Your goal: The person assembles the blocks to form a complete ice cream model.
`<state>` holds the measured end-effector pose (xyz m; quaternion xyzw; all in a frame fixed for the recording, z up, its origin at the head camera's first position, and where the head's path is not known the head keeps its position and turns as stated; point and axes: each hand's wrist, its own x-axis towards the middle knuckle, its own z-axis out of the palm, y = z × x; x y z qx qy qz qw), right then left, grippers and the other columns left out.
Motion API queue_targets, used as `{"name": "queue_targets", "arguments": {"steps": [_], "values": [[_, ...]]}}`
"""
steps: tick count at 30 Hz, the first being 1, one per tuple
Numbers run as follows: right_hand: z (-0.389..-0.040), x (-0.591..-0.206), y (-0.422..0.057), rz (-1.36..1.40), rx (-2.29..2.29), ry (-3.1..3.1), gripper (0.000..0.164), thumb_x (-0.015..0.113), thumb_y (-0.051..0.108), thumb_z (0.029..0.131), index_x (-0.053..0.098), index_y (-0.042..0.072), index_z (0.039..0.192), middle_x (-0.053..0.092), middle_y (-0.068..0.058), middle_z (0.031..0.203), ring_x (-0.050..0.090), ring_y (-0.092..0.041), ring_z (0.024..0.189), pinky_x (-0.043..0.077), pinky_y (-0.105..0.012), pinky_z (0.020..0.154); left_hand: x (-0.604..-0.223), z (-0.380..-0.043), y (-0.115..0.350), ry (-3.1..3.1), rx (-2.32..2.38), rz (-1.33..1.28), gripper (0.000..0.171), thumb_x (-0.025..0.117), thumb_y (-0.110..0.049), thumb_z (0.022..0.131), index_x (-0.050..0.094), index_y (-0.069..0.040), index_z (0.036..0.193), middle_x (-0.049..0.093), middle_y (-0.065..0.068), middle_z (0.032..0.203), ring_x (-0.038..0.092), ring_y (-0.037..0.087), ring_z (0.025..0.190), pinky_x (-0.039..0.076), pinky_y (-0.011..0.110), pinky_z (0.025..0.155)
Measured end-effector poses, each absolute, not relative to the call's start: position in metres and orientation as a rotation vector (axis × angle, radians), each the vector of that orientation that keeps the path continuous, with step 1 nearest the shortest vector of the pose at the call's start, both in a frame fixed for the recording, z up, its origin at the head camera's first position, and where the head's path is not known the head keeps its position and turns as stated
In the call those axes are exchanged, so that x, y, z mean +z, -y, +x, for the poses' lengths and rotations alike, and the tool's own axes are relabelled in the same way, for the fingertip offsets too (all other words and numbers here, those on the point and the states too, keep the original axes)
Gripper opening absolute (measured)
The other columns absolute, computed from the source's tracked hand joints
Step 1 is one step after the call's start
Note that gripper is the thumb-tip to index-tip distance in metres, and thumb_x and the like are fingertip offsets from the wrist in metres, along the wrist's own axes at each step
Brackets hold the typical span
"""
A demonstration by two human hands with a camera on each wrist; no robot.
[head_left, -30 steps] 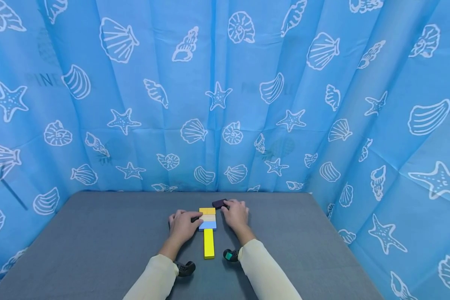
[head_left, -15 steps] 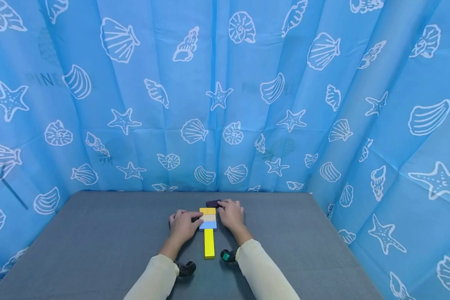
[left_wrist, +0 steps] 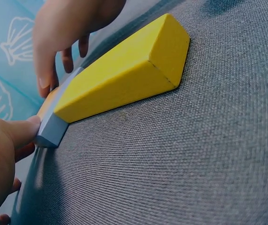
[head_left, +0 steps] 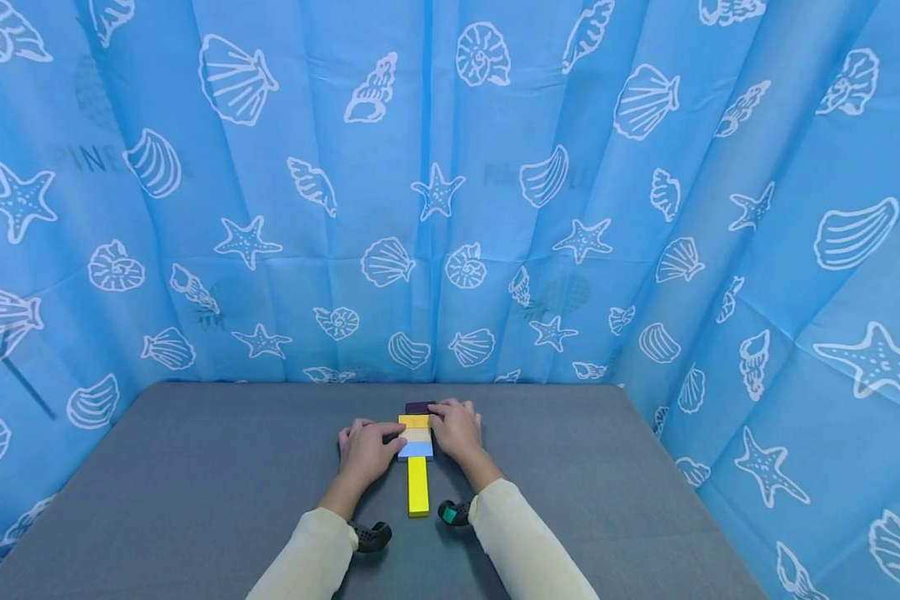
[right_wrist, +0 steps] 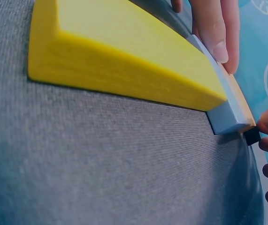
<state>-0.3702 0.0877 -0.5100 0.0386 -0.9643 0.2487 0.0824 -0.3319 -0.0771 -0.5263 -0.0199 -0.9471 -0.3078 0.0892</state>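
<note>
Wooden blocks lie flat in a column in the head view: an orange block point(head_left: 412, 422), a pale cream block point(head_left: 417, 435), a blue block point(head_left: 417, 450) and, lengthwise below, a long yellow block point(head_left: 417, 487). A dark purple block point(head_left: 417, 407) lies against the orange block's far side, its right end covered by fingers. My right hand point(head_left: 457, 429) pinches that end, thumb close to the orange block. My left hand point(head_left: 367, 454) touches the column's left side with forefinger and thumb. In the left wrist view its thumb point(left_wrist: 26, 131) meets the block ends.
A grey cloth-covered table point(head_left: 232, 475) carries the blocks. Behind and to the right hangs a blue curtain point(head_left: 435, 233) with white shell prints, close to the table's far edge. Black wrist devices point(head_left: 372, 537) sit at both cuffs.
My right hand has slid the dark purple block leftward and straightened it, from beyond the column's upper right corner to behind the orange block. The left hand has stayed put.
</note>
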Motion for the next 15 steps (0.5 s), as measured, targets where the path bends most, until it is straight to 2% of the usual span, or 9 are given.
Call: {"name": "queue_targets", "arguments": {"steps": [8, 15], "values": [[-0.3694, -0.5113, -0.0856, 0.166, 0.775, 2.858, 0.027, 0.06, 0.027, 0.097, 0.072, 0.018, 0.118, 0.061, -0.004, 0.129, 0.047, -0.026, 0.111, 0.036, -0.043, 0.089, -0.5248, -0.3318, 0.0776, 2.819, -0.923, -0.069, 0.037, 0.074, -0.035, 0.087, 0.071, -0.022, 0.121, 0.069, 0.003, 0.114, 0.042, 0.031, 0.117, 0.016, 0.059, 0.103], [-0.3676, -0.5107, -0.0854, 0.211, 0.785, 2.851, 0.027, 0.059, 0.026, 0.097, 0.072, 0.017, 0.118, 0.061, -0.003, 0.129, 0.047, -0.025, 0.108, 0.036, -0.041, 0.086, -0.5248, -0.3316, 0.0778, 2.819, -0.919, -0.067, 0.036, 0.074, -0.035, 0.087, 0.071, -0.021, 0.121, 0.069, 0.003, 0.114, 0.042, 0.031, 0.118, 0.016, 0.06, 0.103]]}}
